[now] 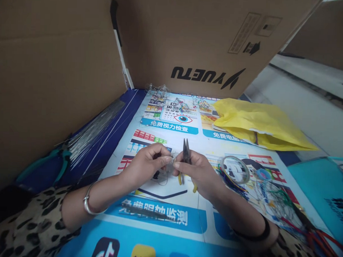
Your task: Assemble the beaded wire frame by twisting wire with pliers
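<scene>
My left hand (147,163) pinches a thin looped wire (174,155) between thumb and fingertips, above the middle of the printed sheet. Close beside it, my right hand (199,170) also has its thumb and finger at the wire. Needle-nose pliers (186,149) with yellow handles are tucked in the right hand, jaws pointing up and away from me. The fingers partly cover the wire, so its exact shape is hard to make out. Below the hands, a bundle of dark straight wires (148,211) lies on the sheet.
Cardboard panels (163,42) stand at the back and left. Long silvery wires (94,129) and teal-handled pliers (46,169) lie left. Wire pieces (178,104) are at the back. A yellow bag (253,122), a tape roll (247,172) and red-handled tools (319,238) sit to the right.
</scene>
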A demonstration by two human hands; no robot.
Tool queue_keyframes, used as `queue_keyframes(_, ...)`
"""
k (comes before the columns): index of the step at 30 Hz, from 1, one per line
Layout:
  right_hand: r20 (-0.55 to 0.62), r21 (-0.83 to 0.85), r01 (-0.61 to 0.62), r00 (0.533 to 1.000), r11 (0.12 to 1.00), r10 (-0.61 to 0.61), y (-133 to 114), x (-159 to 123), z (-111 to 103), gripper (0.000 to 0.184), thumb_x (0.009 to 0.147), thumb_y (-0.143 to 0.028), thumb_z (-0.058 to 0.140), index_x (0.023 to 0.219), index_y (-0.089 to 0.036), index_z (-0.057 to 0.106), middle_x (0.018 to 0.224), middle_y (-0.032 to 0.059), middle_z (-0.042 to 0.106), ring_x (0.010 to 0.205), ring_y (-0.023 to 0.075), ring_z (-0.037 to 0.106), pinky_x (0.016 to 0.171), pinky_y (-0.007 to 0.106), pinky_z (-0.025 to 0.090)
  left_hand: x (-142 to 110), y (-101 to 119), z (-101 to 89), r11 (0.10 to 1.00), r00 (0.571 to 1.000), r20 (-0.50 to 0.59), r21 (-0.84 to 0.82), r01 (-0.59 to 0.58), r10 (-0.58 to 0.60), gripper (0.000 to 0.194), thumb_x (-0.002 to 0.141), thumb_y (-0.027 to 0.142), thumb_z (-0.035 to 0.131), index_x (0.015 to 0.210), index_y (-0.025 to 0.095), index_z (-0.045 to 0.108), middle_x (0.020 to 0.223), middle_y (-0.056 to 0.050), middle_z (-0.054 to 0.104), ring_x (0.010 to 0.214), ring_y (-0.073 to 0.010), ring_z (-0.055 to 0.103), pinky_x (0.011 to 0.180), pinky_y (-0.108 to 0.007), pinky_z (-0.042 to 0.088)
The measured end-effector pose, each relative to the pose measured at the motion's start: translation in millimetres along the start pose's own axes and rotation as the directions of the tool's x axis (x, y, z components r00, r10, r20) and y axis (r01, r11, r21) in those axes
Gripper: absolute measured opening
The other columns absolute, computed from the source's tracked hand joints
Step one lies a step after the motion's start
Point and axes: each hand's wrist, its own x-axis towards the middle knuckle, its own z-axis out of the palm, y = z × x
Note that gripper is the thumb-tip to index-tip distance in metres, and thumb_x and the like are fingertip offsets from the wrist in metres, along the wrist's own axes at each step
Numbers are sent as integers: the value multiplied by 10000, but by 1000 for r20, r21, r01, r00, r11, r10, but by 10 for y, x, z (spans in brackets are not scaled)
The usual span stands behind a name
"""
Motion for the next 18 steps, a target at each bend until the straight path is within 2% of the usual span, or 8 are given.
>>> queue_keyframes(5,-2,-7,-5,1000,1000,5,-3,-8,2,172,724,-294,662,774,-176,547,640,-21,597,622,116,567,600,262,407,6,-5,-1,999,999,-15,37,-32,32,163,774,285,587,691,155,533,626,20,552,585,-100,512,568,-223,406)
queue_keyframes(8,-11,-13,-2,1000,1000,2,-12,-14,1,171,717,-291,664,769,-177,547,639,-23,592,617,113,563,592,258,407,17,-11,-12,999,1000,11,39,-27,26,161,780,287,581,704,154,529,625,26,540,579,-94,502,565,-219,400)
queue_keyframes(12,-27,-21,-22,999,1000,21,-13,-5,-4,183,702,-303,670,759,-179,547,630,-22,587,602,120,558,563,262,406,40,-17,-17,1000,997,78,-10,11,-10,156,781,287,579,730,153,520,647,33,526,576,-86,500,560,-216,404)
queue_keyframes(18,-23,-29,-25,999,999,25,1,-5,-4,175,716,-306,664,769,-178,558,625,-14,605,617,123,559,579,262,405,64,-27,-14,995,995,92,-86,41,-33,183,766,294,601,720,149,499,636,40,520,547,-72,494,543,-207,402)
